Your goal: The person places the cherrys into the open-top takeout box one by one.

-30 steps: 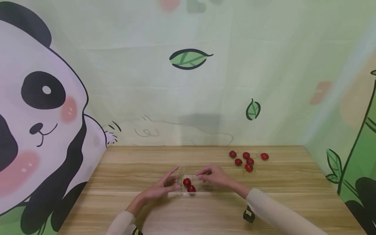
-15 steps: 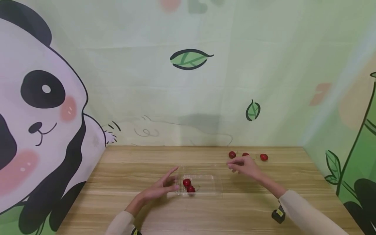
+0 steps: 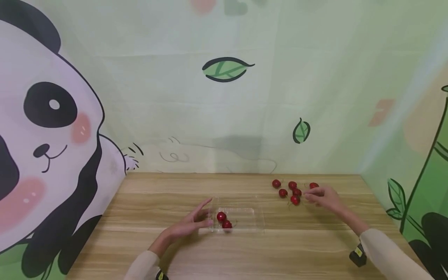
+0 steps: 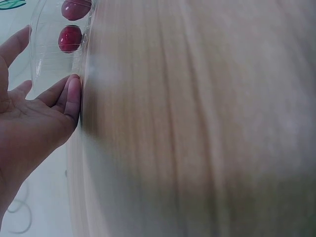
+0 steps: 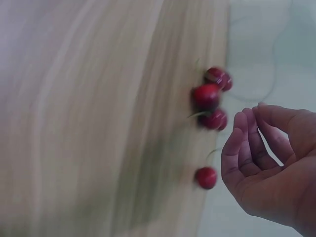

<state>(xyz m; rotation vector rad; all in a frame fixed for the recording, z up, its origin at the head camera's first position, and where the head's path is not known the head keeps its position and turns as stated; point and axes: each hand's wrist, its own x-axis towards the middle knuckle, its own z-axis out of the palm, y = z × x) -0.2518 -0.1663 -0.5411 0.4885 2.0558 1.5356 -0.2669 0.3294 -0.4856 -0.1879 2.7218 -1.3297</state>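
A clear plastic box (image 3: 241,214) stands on the table, with two red cherries (image 3: 224,220) at its left end. My left hand (image 3: 190,221) is at that end, fingers spread and fingertips right at the box wall; the left wrist view shows the same hand (image 4: 34,113) below the two cherries (image 4: 70,38). Over at the back right, my right hand (image 3: 325,197) hovers by a loose group of cherries (image 3: 295,200), partly covering one cherry (image 3: 314,186). Its thumb and fingers (image 5: 242,143) are loosely bent, tips close together, and nothing shows between them.
The wooden table (image 3: 196,252) ends at the back against a printed cloth (image 3: 168,97) with a panda and leaves. Several cherries with thin stems lie near the back right edge, one (image 5: 206,177) apart from the others.
My right hand has moved from the box to the right, across the loose cherries toward the rightmost one. The left hand and the box stay put, and the two cherries remain inside.
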